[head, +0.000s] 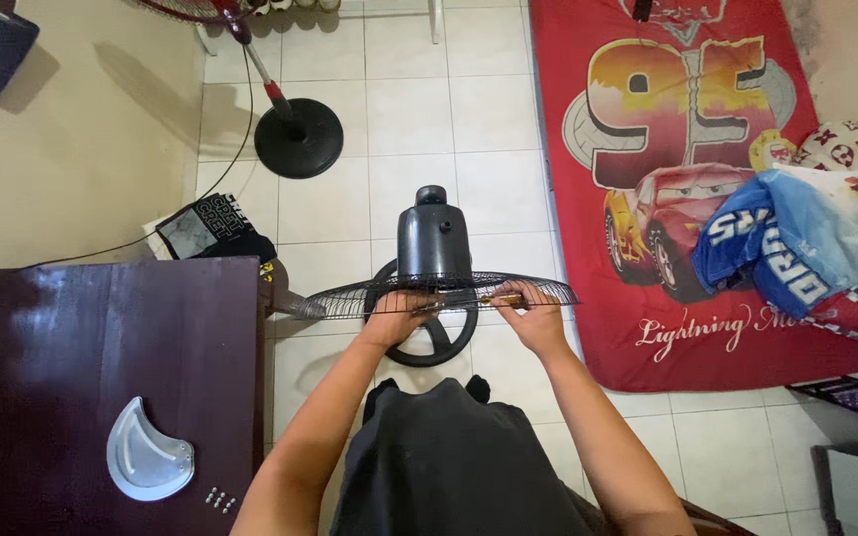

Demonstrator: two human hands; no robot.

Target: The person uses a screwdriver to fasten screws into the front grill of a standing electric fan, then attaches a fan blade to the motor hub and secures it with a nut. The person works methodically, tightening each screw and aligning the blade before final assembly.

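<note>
Both hands work at the wire fan guard [350, 295] just ahead: left hand [391, 320] grips its rim, right hand [531, 318] pinches a screwdriver [484, 299]. Blade [146, 452] and screws [216, 499] already lie left, on the dark table [71, 337]; guard still mounted.

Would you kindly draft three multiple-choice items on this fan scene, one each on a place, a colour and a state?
1. Where does the clear fan blade lie?
A. on the dark wooden table
B. on the red mattress
C. on the floor tiles

2. What colour is the round base of the standing fan behind?
A. white
B. black
C. red

3. What are the left hand and right hand doing?
A. resting on the table
B. hanging free
C. holding the wire fan guard

Answers: 1 A, the blade rests on the tabletop near small screws; 2 B, the disc is black; 3 C, both hands have a grip on the guard's rim, the right also holding a screwdriver.
</note>
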